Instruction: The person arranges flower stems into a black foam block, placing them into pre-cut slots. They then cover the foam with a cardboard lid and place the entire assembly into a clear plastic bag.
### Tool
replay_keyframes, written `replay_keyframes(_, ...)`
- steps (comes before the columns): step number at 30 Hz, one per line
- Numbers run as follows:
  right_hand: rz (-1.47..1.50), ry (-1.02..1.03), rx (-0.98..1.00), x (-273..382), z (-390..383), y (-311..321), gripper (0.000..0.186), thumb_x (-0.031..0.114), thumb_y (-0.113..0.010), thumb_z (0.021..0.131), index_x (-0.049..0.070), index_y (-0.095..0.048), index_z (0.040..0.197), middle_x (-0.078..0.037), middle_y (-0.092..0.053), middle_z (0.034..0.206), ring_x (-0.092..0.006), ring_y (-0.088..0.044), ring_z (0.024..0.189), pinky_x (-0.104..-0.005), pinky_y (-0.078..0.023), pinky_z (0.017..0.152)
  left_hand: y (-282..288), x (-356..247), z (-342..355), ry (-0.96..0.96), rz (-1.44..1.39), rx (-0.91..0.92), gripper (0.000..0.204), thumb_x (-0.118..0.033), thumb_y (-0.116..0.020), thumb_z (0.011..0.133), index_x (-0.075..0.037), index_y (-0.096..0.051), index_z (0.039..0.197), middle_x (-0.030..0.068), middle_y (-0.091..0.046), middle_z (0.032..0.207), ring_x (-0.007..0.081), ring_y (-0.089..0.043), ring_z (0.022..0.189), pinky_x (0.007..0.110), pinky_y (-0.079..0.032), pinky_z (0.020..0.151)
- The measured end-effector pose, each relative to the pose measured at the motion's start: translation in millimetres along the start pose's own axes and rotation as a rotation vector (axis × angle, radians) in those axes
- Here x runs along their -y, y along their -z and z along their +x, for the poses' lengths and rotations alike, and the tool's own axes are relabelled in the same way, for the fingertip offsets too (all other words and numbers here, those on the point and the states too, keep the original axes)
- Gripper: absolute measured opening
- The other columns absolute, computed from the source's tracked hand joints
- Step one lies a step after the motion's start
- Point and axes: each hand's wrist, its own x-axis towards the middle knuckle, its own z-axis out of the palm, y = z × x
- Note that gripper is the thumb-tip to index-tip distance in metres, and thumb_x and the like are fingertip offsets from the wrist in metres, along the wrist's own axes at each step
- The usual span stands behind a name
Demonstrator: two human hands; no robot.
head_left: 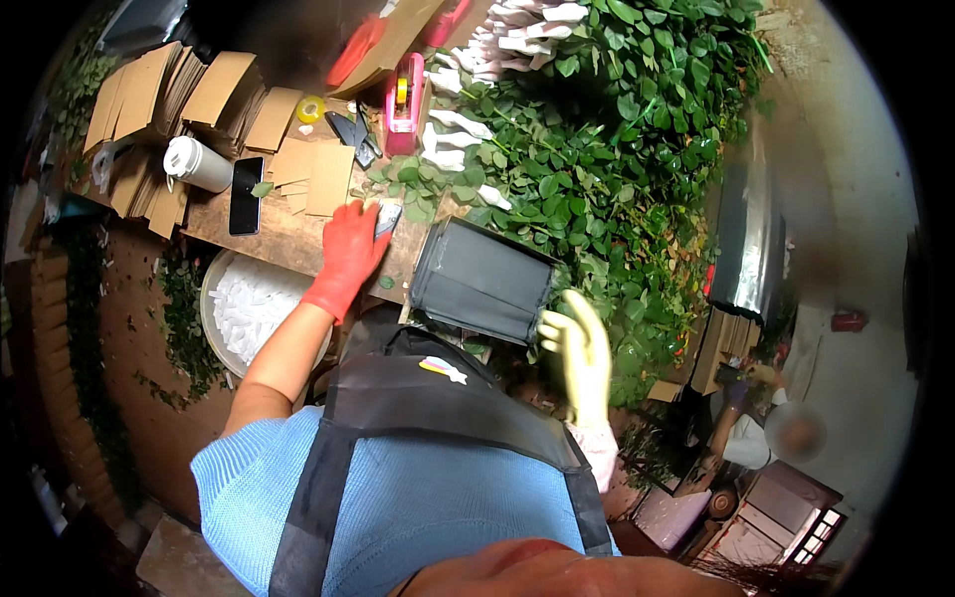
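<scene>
My left hand (pixel 350 244), in a red rubber glove, is at the front of the wooden table. A small grey object (pixel 388 220) shows between its thumb and fingers; its kind I cannot make out. My right hand (pixel 581 353) wears a pale yellow glove, a little blurred, with its fingers apart and nothing seen in them. It is beside the right end of a dark grey plastic bin (pixel 482 282), which stands between my hands. Flat pieces of brown cardboard (pixel 329 179) lie just beyond my left fingers.
A heap of leafy green stems (pixel 607 149), some with white-wrapped heads (pixel 517 35), covers the right. Leftward are cardboard stacks (pixel 149 90), a white cup (pixel 199 164), a phone (pixel 246 196) and a pink tape dispenser (pixel 404 114). A tub of white pieces (pixel 249 308) stands below; another person (pixel 751 438) works at right.
</scene>
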Motion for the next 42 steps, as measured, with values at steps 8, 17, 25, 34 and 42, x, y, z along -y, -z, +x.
replay_keyframes(8,-0.026,-0.062,-0.541,-27.7,42.8,-15.7,0.057,0.023,-0.054,0.114,0.001,-0.038,0.164,-0.024,-0.052,0.158,-0.0308,-0.062,0.135,-0.041,-0.052,0.114,-2.1,41.4,192.8,0.303,-0.669,-0.044,0.052,-0.048,-0.069,0.097,0.0,-0.079,0.114,0.0232,-0.078,0.108,0.0361,-0.075,0.1,0.045,-0.057,0.09)
replay_keyframes(17,0.102,0.115,-0.101,16.8,2.9,-45.0,0.05,0.007,-0.046,0.114,-0.002,-0.04,0.163,-0.023,-0.058,0.153,-0.0298,-0.064,0.134,-0.0424,-0.051,0.115,-11.7,31.1,215.9,0.414,-0.871,-0.03,0.051,-0.047,-0.058,0.102,-0.002,-0.079,0.097,0.0161,-0.078,0.093,0.0299,-0.074,0.087,0.043,-0.055,0.083)
replay_keyframes(25,0.074,0.177,0.052,32.6,16.4,-49.9,0.049,0.001,-0.046,0.112,-0.002,-0.042,0.161,-0.021,-0.057,0.156,-0.0291,-0.061,0.139,-0.0416,-0.047,0.119,12.6,-0.6,157.6,0.294,-0.147,0.232,0.052,-0.051,-0.047,0.108,-0.01,-0.078,0.118,0.0205,-0.077,0.118,0.0411,-0.07,0.117,0.051,-0.055,0.097)
replay_keyframes(34,0.139,0.14,0.052,27.0,21.1,-36.9,0.05,0.003,-0.047,0.112,-0.003,-0.041,0.162,-0.022,-0.056,0.156,-0.0303,-0.06,0.14,-0.0426,-0.047,0.12,97.9,-119.1,29.2,0.0,-0.627,0.605,0.045,-0.047,-0.064,0.103,-0.006,-0.08,0.099,0.015,-0.079,0.091,0.0336,-0.075,0.087,0.044,-0.057,0.082)
replay_keyframes(42,0.158,0.144,0.156,19.6,27.7,-35.3,0.046,-0.002,-0.049,0.109,-0.005,-0.05,0.156,-0.019,-0.061,0.152,-0.0271,-0.062,0.138,-0.0393,-0.047,0.119,76.9,-117.7,-9.8,-0.011,-0.016,0.636,0.059,-0.065,-0.066,0.095,-0.008,-0.08,0.089,0.0183,-0.075,0.087,0.0392,-0.073,0.09,0.049,-0.057,0.078)
